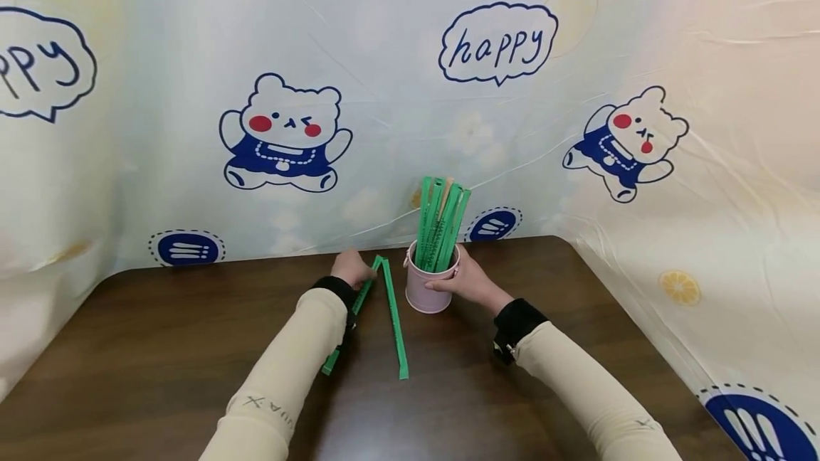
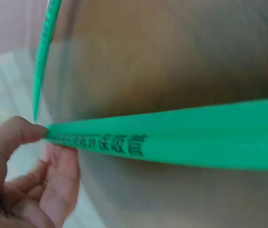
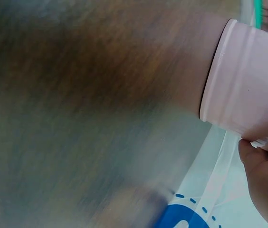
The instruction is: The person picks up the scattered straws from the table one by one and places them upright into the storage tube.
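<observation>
With thumb and fingers, my left hand (image 1: 351, 269) pinches the far end of a long green packet of wrapped chopsticks (image 2: 181, 140), printed with dark characters. Part of this packet is hidden under my left forearm in the head view. A second green packet (image 1: 394, 326) lies on the table to its right, their far ends close together. My right hand (image 1: 472, 280) grips the right side of a small pink bucket (image 1: 426, 296), thumb across its front. Several green packets (image 1: 440, 233) stand upright in the bucket, leaning slightly right.
The brown wooden table (image 1: 192, 347) ends at the back against a pale printed cloth (image 1: 397, 126) with cartoon bears, which also runs along the right side. The bucket stands near the table's back edge.
</observation>
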A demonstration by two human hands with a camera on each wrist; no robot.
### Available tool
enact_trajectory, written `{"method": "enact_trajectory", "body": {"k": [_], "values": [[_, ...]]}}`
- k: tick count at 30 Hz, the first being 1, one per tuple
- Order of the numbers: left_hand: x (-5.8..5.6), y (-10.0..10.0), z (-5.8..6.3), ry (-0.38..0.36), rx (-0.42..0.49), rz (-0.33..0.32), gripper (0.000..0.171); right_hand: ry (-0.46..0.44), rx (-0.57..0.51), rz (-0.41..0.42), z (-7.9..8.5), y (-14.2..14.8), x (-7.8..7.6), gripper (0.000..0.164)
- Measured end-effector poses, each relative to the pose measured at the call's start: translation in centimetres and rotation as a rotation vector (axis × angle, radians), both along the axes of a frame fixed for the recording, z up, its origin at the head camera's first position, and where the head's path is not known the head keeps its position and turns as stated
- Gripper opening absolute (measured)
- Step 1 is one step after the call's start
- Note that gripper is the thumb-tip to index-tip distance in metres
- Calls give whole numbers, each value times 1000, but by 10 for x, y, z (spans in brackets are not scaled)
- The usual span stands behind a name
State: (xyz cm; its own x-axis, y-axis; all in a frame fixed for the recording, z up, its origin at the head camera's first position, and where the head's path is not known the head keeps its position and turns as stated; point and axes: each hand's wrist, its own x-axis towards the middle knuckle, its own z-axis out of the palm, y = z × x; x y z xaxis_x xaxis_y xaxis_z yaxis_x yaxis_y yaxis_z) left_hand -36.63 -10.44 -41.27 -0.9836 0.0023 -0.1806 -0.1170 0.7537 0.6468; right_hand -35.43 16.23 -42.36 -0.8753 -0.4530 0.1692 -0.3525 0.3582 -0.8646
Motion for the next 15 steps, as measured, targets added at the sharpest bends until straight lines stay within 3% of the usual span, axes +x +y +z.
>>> {"method": "enact_trajectory", "body": {"k": [5,10,13,15], "values": [[-9,-14,35,7,129,-37,31,11,2,-15,2,6,-1,84],[-15,-15,67,2,197,-31,21,25,-4,-10,4,7,-4,81],[-14,-11,74,4,219,-18,15,44,-17,-8,5,7,-5,80],[-11,-8,72,-13,218,-25,14,47,-25,-7,4,6,-4,80]]}}
